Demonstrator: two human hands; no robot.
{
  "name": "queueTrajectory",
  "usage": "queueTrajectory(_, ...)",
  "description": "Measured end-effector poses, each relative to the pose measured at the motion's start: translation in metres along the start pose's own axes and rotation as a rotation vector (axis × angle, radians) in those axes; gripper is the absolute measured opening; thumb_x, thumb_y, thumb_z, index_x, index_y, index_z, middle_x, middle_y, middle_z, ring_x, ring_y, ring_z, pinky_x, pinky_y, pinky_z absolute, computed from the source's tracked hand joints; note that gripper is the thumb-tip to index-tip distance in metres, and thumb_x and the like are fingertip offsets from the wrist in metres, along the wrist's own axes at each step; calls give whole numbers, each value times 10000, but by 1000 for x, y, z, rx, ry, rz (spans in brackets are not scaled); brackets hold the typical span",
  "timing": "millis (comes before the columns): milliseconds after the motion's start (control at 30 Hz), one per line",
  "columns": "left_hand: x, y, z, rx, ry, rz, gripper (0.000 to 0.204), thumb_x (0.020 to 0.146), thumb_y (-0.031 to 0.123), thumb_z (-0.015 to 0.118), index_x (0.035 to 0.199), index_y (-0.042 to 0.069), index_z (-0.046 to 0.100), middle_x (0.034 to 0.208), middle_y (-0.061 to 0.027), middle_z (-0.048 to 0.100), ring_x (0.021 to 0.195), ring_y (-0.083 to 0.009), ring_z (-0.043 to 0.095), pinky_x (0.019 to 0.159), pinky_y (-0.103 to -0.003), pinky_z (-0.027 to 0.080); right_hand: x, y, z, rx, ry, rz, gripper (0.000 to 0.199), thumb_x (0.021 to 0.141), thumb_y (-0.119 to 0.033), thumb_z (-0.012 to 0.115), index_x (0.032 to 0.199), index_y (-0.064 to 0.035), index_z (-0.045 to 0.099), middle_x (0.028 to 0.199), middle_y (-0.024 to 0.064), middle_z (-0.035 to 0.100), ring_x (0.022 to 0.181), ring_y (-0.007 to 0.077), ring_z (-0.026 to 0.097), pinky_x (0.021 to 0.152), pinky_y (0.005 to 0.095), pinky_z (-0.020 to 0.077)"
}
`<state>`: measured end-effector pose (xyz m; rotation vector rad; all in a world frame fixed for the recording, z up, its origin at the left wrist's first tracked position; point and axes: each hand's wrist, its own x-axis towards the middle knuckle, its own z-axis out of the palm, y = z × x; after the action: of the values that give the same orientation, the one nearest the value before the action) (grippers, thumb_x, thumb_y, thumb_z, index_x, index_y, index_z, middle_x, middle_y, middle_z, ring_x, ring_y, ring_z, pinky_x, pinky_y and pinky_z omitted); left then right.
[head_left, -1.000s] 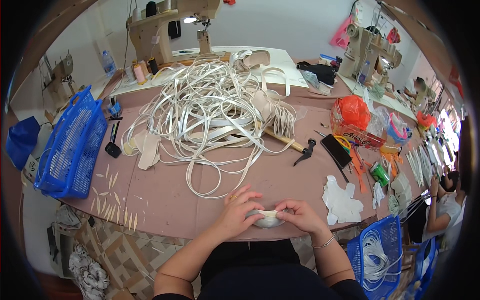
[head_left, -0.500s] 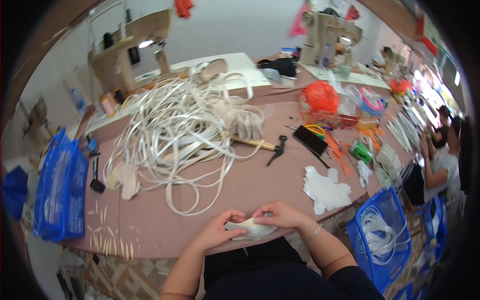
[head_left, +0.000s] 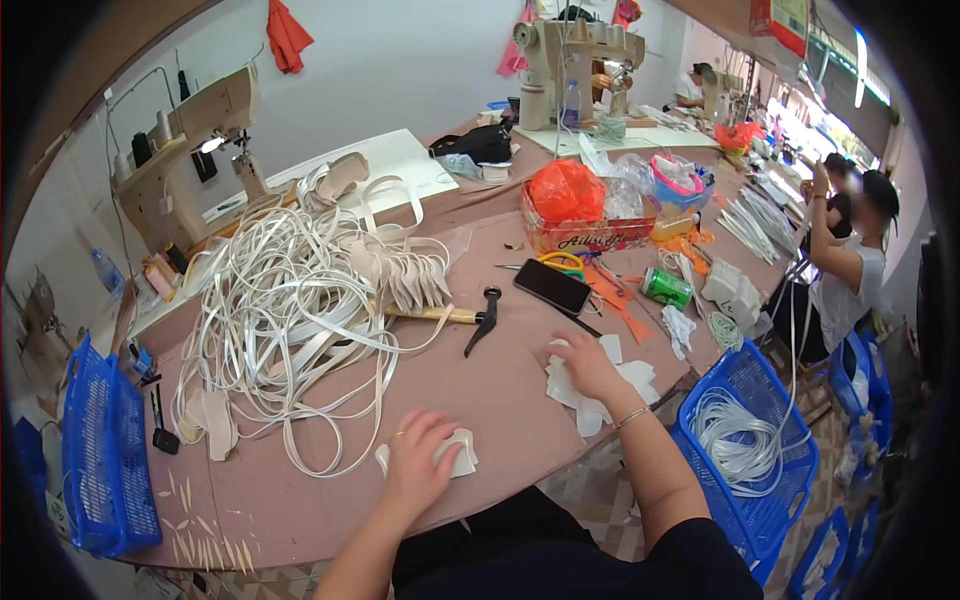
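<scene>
Head view: pale, curved-edged piece under left hand

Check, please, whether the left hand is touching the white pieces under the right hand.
Apart. The head view plainly shows bare brown table cover between the left hand and the white pieces.

Low in the frame are a plain, very dark top with a short sleeve, black pants, a thin, shiny silver bracelet on the right wrist, and a little gold ring on one of the left fingers.
</scene>
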<state>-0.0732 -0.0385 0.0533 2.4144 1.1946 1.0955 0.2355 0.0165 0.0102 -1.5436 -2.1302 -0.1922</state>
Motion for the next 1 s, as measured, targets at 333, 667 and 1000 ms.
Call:
queueTrajectory(333,78,27,114,-307,-333,-33,360,756,178,631,1068,24,538,1009,-150,546,874,-291,556,749,-345,458,-35,4,-26,279,233,158,112,663,-15,637,750,-73,596,898,48,618,884,259,544,759,347,443)
queueTrajectory(667,106,11,180,-398,-334,-272,173,751,60,534,909,47,602,810,-199,609,760,-351,593,692,-413,472,-98,31,-52,792,617,548,64,771,39,581,786,-22,566,875,84,610,772,134,567,668,233,466)
queueTrajectory(1000,103,29,154,-879,-204,-464,256,876,237,492,995,29,581,1080,-123,550,959,-247,542,748,-381,466,-75,9,-104,1542,749,188,111,794,3,520,895,-14,477,1035,126,500,937,211,527,877,329,426)
